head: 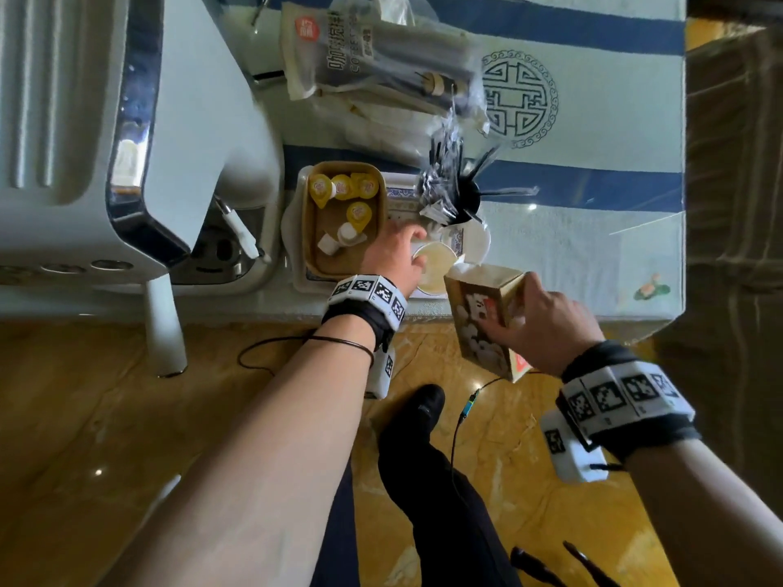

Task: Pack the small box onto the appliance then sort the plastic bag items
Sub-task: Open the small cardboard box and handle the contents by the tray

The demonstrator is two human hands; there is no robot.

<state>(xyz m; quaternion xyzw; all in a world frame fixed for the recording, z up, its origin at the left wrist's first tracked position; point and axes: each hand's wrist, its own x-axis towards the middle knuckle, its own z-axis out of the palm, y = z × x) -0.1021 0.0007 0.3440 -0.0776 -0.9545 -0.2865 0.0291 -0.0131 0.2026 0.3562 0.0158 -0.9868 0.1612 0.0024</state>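
My right hand [546,332] grips a small gold box [476,315] printed with white cubes, its top flap open, held tilted above the table's front edge. My left hand [396,258] rests on the rim of a white bowl [436,264] standing on a patterned tray [402,194]; whether the fingers grip the bowl is unclear. The white coffee machine [127,141] fills the left side. A plastic bag of coffee stirrers [373,57] lies at the back of the table.
A brown dish [311,222] holds several yellow creamer cups. A black cup [464,201] holds wrapped black stirrers. The blue-and-white tablecloth [593,120] lies under glass. Below are marble floor, a cable and my dark-clad leg.
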